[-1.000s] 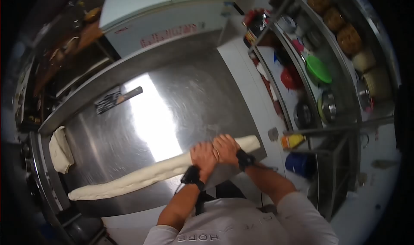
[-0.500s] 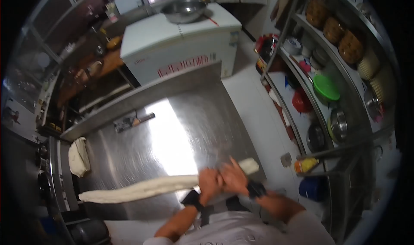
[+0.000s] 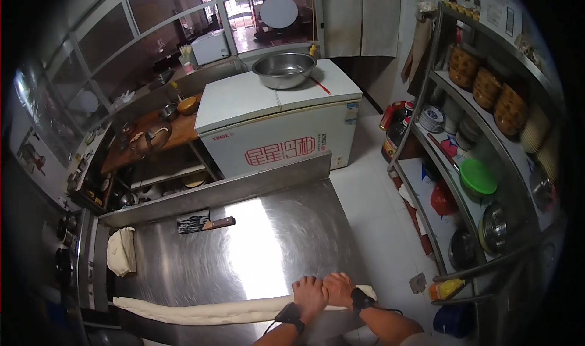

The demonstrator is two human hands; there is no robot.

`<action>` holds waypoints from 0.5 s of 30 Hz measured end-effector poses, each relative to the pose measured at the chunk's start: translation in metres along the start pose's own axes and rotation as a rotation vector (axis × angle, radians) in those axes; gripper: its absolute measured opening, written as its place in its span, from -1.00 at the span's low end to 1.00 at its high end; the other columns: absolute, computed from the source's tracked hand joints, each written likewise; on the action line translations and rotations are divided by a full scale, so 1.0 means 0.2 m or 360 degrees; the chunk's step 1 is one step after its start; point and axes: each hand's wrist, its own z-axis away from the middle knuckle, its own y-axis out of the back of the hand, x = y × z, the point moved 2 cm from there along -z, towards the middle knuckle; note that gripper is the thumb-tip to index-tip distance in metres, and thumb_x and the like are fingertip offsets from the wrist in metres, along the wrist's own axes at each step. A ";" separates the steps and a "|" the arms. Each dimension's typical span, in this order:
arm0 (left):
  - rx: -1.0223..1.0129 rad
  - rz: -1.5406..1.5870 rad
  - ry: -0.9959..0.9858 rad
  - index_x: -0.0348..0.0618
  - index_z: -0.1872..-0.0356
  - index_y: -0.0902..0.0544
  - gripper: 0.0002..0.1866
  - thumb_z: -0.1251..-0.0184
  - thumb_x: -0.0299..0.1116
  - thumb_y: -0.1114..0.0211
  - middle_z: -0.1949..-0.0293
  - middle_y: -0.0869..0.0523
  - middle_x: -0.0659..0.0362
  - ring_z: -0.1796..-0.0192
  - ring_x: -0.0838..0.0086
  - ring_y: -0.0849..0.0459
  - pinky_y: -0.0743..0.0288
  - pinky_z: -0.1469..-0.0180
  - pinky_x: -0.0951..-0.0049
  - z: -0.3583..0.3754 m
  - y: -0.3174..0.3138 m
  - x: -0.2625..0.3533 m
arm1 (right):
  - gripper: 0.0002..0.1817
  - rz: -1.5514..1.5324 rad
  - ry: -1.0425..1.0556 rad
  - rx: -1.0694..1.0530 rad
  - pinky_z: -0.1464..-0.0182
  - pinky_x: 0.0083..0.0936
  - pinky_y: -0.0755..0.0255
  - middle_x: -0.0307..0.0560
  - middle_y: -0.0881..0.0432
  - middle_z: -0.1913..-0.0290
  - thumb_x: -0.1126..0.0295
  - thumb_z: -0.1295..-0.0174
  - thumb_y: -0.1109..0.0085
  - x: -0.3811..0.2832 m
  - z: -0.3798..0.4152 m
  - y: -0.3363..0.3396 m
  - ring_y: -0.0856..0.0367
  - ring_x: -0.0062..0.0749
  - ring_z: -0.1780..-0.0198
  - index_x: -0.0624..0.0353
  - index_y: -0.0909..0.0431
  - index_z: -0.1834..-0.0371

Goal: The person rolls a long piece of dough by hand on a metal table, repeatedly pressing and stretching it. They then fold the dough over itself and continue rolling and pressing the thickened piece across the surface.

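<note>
A long pale dough roll (image 3: 213,312) lies along the near edge of the steel worktop (image 3: 177,263). Near its right end, my left hand (image 3: 311,295) presses down with curled fingers wrapped over it. My right hand (image 3: 339,288) sits right beside the left, also closed on the dough, with a short end of the roll showing past the wrist. Both wrists wear dark bands. At the worktop's left edge rests a folded slab of dough (image 3: 121,252). Farther back lies a cleaver (image 3: 204,222) with a wooden handle, apart from both hands.
Behind the worktop's raised back edge stands a white chest freezer (image 3: 274,145) carrying a steel basin (image 3: 284,71). On the right, a metal shelf rack holds brown pots (image 3: 463,67) and a green basin (image 3: 477,176). A wooden counter (image 3: 122,155) is at back left.
The view has tilted up, so the worktop and hands appear lower. My right hand's fingers, partly extended and blurred before, are now curled over the dough roll.
</note>
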 end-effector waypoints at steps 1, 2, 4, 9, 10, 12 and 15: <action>0.0033 0.0004 0.0060 -0.10 0.12 -0.72 -0.74 -0.35 -0.19 -0.24 0.11 -0.71 0.07 -0.08 0.17 -0.63 -0.38 -0.17 -0.03 -0.05 -0.02 -0.01 | -0.77 -0.0045 -0.0050 0.0050 -0.02 -0.16 -0.38 -0.12 -0.66 0.22 0.23 -0.23 -0.25 0.05 -0.05 -0.01 -0.61 -0.14 0.06 0.11 -0.68 0.16; 0.0052 0.0002 0.0056 -0.10 0.12 -0.72 -0.74 -0.35 -0.19 -0.24 0.11 -0.71 0.07 -0.08 0.17 -0.63 -0.38 -0.17 -0.03 -0.12 -0.03 -0.03 | -0.75 -0.0087 -0.0100 0.0101 -0.04 -0.15 -0.38 -0.10 -0.66 0.19 0.21 -0.24 -0.25 0.09 -0.08 -0.02 -0.60 -0.12 0.03 0.11 -0.69 0.14; 0.0171 -0.0034 0.0086 -0.15 0.00 -0.71 -0.67 -0.38 -0.18 -0.23 0.01 -0.69 -0.02 -0.23 0.11 -0.58 -0.34 -0.30 -0.10 -0.16 -0.03 -0.04 | -0.66 -0.0057 -0.0159 0.0079 -0.15 -0.10 -0.36 -0.04 -0.67 0.06 0.19 -0.24 -0.25 0.08 -0.13 0.03 -0.59 -0.06 -0.08 0.14 -0.69 0.03; 0.0087 -0.0126 -0.0034 -0.15 -0.23 -0.63 -0.56 -0.46 -0.14 -0.19 -0.12 -0.68 0.00 -0.33 0.13 -0.54 -0.26 -0.41 -0.15 0.13 0.05 0.10 | -0.39 0.0235 -0.0117 0.0307 -0.49 0.05 -0.21 0.10 -0.56 -0.38 0.15 -0.26 -0.22 -0.08 0.12 0.00 -0.46 0.10 -0.44 0.26 -0.57 -0.34; -0.0027 -0.0099 -0.0121 -0.15 -0.30 -0.59 -0.52 -0.48 -0.13 -0.17 -0.15 -0.68 0.02 -0.33 0.14 -0.54 -0.25 -0.42 -0.15 0.23 0.05 0.13 | -0.34 0.0290 -0.0202 0.0088 -0.55 0.09 -0.13 0.11 -0.50 -0.46 0.15 -0.27 -0.20 -0.20 0.23 0.08 -0.41 0.11 -0.50 0.29 -0.50 -0.41; -0.0315 0.0044 -0.0077 -0.15 -0.21 -0.62 -0.55 -0.44 -0.11 -0.19 -0.17 -0.69 0.04 -0.35 0.16 -0.54 -0.24 -0.45 -0.15 0.47 0.04 0.19 | -0.33 0.0358 -0.0269 -0.0085 -0.56 0.08 -0.12 0.11 -0.49 -0.48 0.16 -0.29 -0.15 -0.42 0.46 0.17 -0.40 0.07 -0.52 0.29 -0.48 -0.43; 0.0163 -0.0047 -0.0292 -0.16 -0.24 -0.63 -0.47 -0.39 -0.05 -0.24 -0.14 -0.68 0.03 -0.30 0.19 -0.57 -0.24 -0.41 -0.18 0.75 -0.05 0.24 | -0.40 0.0334 -0.0242 -0.0039 -0.48 0.02 -0.23 0.09 -0.57 -0.39 0.18 -0.30 -0.13 -0.45 0.59 0.14 -0.47 0.01 -0.45 0.27 -0.54 -0.35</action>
